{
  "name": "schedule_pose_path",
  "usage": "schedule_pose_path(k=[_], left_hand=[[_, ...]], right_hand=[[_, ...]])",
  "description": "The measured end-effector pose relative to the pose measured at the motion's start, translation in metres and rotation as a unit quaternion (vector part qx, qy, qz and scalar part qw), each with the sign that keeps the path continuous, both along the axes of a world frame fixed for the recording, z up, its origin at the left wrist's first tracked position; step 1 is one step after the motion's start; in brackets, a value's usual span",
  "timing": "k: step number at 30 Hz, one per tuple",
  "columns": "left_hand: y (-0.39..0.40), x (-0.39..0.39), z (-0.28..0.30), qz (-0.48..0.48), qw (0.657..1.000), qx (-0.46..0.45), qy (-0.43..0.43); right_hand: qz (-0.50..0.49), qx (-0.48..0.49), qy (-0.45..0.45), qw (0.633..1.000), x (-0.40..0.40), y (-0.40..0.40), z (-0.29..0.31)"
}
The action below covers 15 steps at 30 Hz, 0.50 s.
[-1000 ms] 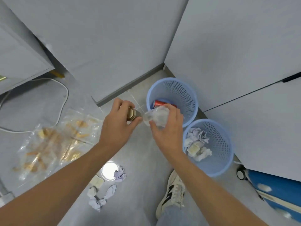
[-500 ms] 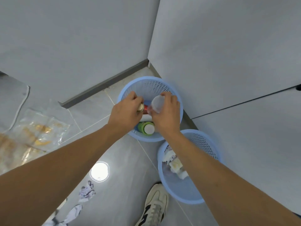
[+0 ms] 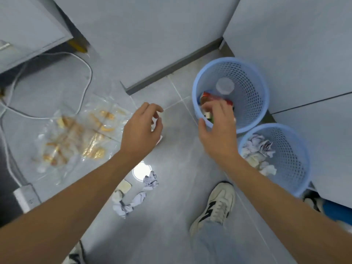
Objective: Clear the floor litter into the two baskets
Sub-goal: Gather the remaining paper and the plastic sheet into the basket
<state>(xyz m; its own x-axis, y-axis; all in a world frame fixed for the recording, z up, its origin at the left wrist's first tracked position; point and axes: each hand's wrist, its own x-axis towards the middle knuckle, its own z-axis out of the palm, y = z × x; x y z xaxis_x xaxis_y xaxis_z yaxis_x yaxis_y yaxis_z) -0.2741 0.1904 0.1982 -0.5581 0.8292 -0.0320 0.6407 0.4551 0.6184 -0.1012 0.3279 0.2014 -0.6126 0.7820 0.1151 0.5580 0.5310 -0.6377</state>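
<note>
Crumpled paper scraps (image 3: 131, 195) lie on the grey floor nearest the viewer, below the left hand (image 3: 142, 133), which hovers empty with fingers loosely curled. The right hand (image 3: 219, 128), also empty and spread, reaches over the far basket (image 3: 253, 88), where a clear bottle (image 3: 224, 86) lies. Just beside it, a second basket (image 3: 291, 155) holds paper wads.

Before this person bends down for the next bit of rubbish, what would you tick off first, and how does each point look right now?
1. Left hand free: ok, fingers loosely curled, nothing visibly held.
2. Right hand free: ok, open at the rim of the far basket.
3. Litter left on the floor: not ok, crumpled paper and the clear plastic wrapper remain.
4. Room in the near basket for paper: ok, only partly filled.
5. Footing: ok, shoe stands clear of the litter.
</note>
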Motion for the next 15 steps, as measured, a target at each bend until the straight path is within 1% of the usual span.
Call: schedule_pose_path(k=[3,5,7,11,15], left_hand=[[-0.068,-0.016,0.009,0.046,0.998,-0.029,-0.03],[-0.11,-0.024,0.006,0.064,0.995,-0.058,-0.043],[-0.153,-0.026,-0.003,0.08,0.991,-0.093,-0.062],[-0.23,-0.016,-0.047,0.097,0.973,-0.188,-0.095],[-0.282,0.003,-0.106,0.087,0.947,-0.284,-0.126]], right_hand=[[0.033,-0.065,-0.002,0.997,-0.008,-0.053,0.004],[0.046,-0.091,-0.013,0.995,-0.013,-0.089,-0.004],[0.054,-0.11,-0.044,0.991,-0.017,-0.128,-0.02],[0.061,-0.163,-0.144,0.974,-0.013,-0.205,-0.074],[0.118,-0.175,-0.234,0.949,-0.003,-0.258,-0.132]])
